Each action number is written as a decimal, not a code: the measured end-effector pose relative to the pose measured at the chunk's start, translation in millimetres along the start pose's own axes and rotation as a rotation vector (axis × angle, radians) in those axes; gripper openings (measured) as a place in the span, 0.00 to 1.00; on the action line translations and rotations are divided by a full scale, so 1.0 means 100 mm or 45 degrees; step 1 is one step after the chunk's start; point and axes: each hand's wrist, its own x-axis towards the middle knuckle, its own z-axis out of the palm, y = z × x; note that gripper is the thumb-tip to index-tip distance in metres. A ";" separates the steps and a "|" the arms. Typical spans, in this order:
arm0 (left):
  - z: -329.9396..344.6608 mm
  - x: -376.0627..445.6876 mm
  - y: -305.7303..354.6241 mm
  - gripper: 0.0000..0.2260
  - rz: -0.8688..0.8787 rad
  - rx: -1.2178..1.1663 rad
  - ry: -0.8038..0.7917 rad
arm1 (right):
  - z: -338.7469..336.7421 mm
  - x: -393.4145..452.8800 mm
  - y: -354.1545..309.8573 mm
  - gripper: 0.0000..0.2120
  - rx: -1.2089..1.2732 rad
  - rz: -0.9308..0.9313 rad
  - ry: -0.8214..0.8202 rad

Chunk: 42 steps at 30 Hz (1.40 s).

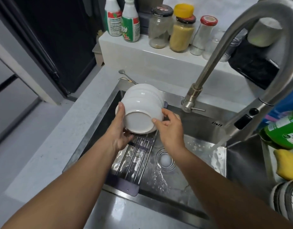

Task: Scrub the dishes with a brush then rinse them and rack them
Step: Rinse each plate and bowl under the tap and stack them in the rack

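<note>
Bowls (143, 104), white, stacked and tipped, pinched between left hand (121, 133) thumb on rim side and right hand (168, 129) fingers (154, 120) curled at foot ring. Base facing camera, mouths pointing away toward back wall. Held over rack (135, 156) spanning sink (200, 129). Water running from faucet (241, 38). Green bottle (130, 25) label showing "3"; rest unreadable.

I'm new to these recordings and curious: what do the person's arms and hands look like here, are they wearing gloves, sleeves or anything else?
Nothing is worn that the view shows. The left hand and right hand are bare, with no gloves, rings or visible markings. Both forearms are bare up to the picture's lower edge, with no sleeve, watch or bracelet in sight. The fingernails look short and unpainted.
</note>
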 end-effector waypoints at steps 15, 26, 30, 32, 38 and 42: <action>0.13 0.40 0.04 0.35 -0.173 0.039 0.163 | 0.18 0.30 0.11 0.32 -0.302 0.090 -0.164; 0.47 0.15 -0.08 0.28 -0.115 -0.129 0.444 | -0.20 0.12 0.04 0.21 -0.312 0.121 -0.225; 0.71 0.05 -0.34 0.28 -0.034 -0.126 0.541 | -0.58 -0.10 0.07 0.16 -0.334 0.223 -0.289; 0.88 -0.04 -0.51 0.29 -0.069 -0.091 0.421 | -0.80 -0.21 0.11 0.15 -0.375 0.242 -0.294; 1.36 -0.64 -0.99 0.09 -0.169 0.173 0.227 | -1.45 -0.48 0.17 0.09 -0.599 0.271 -0.338; 1.59 -0.92 -1.31 0.13 -0.275 0.321 0.105 | -1.90 -0.63 0.13 0.11 -0.810 0.268 -0.381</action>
